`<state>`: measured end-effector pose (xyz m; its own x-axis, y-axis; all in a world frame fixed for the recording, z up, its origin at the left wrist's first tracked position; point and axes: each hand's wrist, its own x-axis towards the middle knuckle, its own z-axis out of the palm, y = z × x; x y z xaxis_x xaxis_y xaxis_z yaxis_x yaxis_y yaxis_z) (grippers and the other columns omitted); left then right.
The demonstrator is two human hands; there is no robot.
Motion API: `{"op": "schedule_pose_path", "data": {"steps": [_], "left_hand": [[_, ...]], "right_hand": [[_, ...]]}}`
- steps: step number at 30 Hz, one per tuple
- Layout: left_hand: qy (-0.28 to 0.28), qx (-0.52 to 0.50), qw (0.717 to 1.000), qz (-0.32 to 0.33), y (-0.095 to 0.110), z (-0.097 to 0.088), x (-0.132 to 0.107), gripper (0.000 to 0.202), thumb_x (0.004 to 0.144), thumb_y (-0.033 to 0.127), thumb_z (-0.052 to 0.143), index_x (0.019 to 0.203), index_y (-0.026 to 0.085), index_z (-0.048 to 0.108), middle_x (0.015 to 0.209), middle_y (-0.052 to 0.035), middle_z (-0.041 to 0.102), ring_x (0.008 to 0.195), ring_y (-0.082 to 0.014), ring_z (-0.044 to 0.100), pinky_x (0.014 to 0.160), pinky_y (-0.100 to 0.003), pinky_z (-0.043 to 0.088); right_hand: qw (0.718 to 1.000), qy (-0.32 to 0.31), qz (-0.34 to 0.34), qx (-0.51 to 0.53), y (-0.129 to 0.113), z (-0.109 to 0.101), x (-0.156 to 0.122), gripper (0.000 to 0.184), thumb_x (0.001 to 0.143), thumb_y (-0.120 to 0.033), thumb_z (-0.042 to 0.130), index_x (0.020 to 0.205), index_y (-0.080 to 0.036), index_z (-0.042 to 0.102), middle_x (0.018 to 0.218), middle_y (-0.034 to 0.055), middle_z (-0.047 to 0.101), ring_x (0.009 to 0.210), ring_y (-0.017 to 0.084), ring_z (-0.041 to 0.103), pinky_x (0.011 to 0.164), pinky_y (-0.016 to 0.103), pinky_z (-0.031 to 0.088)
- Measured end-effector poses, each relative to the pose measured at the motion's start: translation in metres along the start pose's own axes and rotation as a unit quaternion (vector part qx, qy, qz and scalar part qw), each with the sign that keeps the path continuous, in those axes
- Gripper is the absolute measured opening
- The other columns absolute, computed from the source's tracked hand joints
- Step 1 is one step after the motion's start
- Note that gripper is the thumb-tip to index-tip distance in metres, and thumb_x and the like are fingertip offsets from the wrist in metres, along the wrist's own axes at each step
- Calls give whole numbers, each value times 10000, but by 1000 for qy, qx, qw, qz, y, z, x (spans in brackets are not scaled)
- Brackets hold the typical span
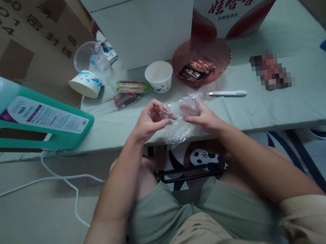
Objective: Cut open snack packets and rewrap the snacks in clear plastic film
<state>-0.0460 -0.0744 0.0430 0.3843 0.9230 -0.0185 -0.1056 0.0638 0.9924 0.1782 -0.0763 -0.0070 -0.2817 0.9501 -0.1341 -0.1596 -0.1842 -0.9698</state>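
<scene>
Crinkled clear plastic bag held at the table's near edge.
Left hand and right hand both pinch its thin, glossy film, fingers closed.

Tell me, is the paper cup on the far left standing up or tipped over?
Tipped over: the blue-patterned paper cup lies on its side on the table; the other cup stands upright.

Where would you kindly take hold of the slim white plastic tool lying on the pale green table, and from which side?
The slim white plastic tool lies flat on the pale green table, running left to right, apart from other things. I would pinch its thicker right end from above, across its width; the left tip looks thinner.
</scene>
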Motion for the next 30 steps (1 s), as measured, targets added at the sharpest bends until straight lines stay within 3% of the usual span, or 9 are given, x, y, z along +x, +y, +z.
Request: {"op": "schedule_pose_path", "data": {"steps": [3, 5, 8, 13, 19, 22, 24, 27, 30], "left_hand": [[78, -57, 995, -34, 2, -2, 1, 705, 591, 325, 894, 1189, 309, 521, 1047, -12, 691, 909, -187, 731, 802, -321, 588], [69, -96, 989, -90, 0, -3, 5, 677, 640, 394, 858, 1230, 276, 548, 1139, -72, 716, 970, -222, 736, 815, -338, 590], [-5, -53, 984, -170, -5, -2, 11, 426, 719, 377, 797, 1069, 180, 654, 969, -88, 744, 801, -173, 712, 702, -284, 558], [29, 25, 990, -139, -9, 0, 12, 273, 754, 231, 737, 1016, 217, 662, 578, 61, 546, 473, -82, 499, 471, -205, 393], [2, -56, 989, -137, -4, -8, 12, 165, 756, 346, 654, 767, 182, 666, 665, -4, 585, 539, -116, 550, 550, -271, 473], [-11, 18, 990, -136, -6, -9, 14, 294, 759, 439, 643, 681, 157, 666, 696, -41, 615, 596, -131, 563, 578, -277, 438], [-2, 99, 990, -105, -11, -9, 16, 213, 700, 354, 741, 723, 161, 653, 715, -9, 603, 615, -107, 535, 599, -256, 406], [52, 171, 983, -49, -18, -8, 20, 231, 687, 161, 739, 885, 178, 622, 859, 13, 600, 668, -83, 528, 655, -246, 416], [223, 251, 942, 26, -21, -7, 21, 314, 720, 47, 670, 982, 193, 578, 1037, -21, 573, 827, -109, 558, 764, -266, 447]], "right_hand": [[999, -28, 33, 13, 1, 7, -2, 430, 649, -459, 868, 929, -230, 636, 953, 65, 737, 924, 219, 703, 956, 440, 561], [999, -1, 31, 26, 1, 9, -3, 351, 689, -465, 838, 795, -223, 608, 834, 39, 715, 799, 183, 680, 875, 404, 576], [997, 40, 39, 45, 1, 8, -3, 343, 688, -461, 818, 830, -233, 604, 763, 4, 685, 689, 157, 643, 728, 351, 576], [997, 75, 25, 3, -5, 1, -4, 363, 736, -433, 736, 1062, -296, 654, 558, -83, 496, 495, 127, 480, 532, 292, 472], [995, 88, -11, 35, -23, -3, -10, 254, 608, -460, 742, 722, -256, 644, 630, -8, 598, 582, 159, 544, 576, 325, 490], [998, 57, -17, -6, -28, -7, -13, 419, 694, -652, 644, 683, -233, 668, 701, 53, 668, 657, 199, 593, 635, 366, 515], [995, 69, -20, -73, -26, -10, -14, 442, 735, -665, 639, 694, -225, 659, 689, 46, 664, 659, 188, 588, 653, 355, 505], [986, 114, -19, -120, -18, -10, -13, 381, 644, -449, 791, 926, -250, 628, 693, -29, 651, 661, 159, 580, 664, 315, 478], [988, 143, 2, -64, -9, -7, -8, 505, 576, -335, 793, 1024, -257, 572, 762, -43, 667, 721, 156, 602, 714, 312, 479]]}}
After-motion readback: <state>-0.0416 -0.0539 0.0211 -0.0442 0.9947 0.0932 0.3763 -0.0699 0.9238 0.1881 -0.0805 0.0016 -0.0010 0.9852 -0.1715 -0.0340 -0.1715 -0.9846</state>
